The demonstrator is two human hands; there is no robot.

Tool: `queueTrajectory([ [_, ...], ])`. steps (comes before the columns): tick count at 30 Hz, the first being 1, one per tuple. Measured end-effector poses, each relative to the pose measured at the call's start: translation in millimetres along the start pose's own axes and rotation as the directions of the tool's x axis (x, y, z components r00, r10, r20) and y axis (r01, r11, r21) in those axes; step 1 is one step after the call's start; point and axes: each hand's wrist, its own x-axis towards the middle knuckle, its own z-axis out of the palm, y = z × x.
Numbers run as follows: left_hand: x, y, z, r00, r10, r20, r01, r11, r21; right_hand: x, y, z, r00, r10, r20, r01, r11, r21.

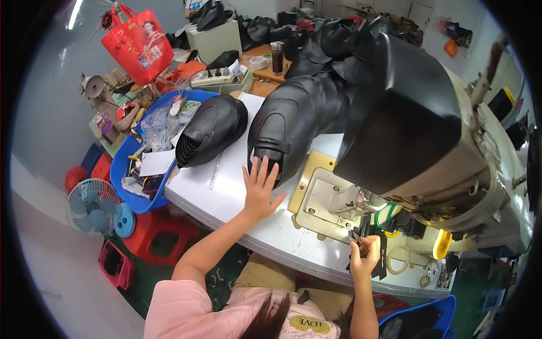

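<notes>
Two hands show on my feed, and the left hand (259, 199) is by far the nearer to the long row of black leather-like pieces (291, 113). That row lies on the white bench (228, 181), beyond the left hand and left of the machine head (458, 147), its long axis running from my left fingertips away and somewhat to the right. I have the left hand spread wide, fingertips at the row's near end, just short of a strap (273, 146); I see nothing gripped in it. My right hand (366, 255) is well apart, beside the metal plate (322, 198), fingers curled in a pinch on a small dark tool (353, 234), too small for me to identify. A second, shorter stack (217, 125) sits left of the row.
</notes>
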Motion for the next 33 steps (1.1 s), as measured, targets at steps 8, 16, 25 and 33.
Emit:
queueTrajectory([
  [8, 44.8, -31.5, 41.6, 0.987, 0.163, 0.008, -0.161, 0.966, 0.202, -1.1, 0.2, -1.5, 0.998, 0.035, 0.061, -0.036, 0.999, 0.01],
  [16, 20.7, -54.5, 11.8, 0.985, 0.144, -0.094, -0.136, 0.987, 0.085, -7.2, 19.7, -29.2, 0.996, 0.081, -0.02, -0.083, 0.993, -0.081],
  [25, 25.0, -253.1, -72.7, 0.549, -0.827, 0.123, -0.017, -0.158, -0.987, -20.1, 50.7, -72.3, 0.949, 0.302, -0.088, -0.311, 0.942, -0.125],
  [33, 35.4, -295.5, -87.8, 0.333, -0.882, 0.334, 0.311, -0.231, -0.922, -14.1, 40.8, -58.6, 0.929, 0.365, -0.058, -0.37, 0.921, -0.122],
])
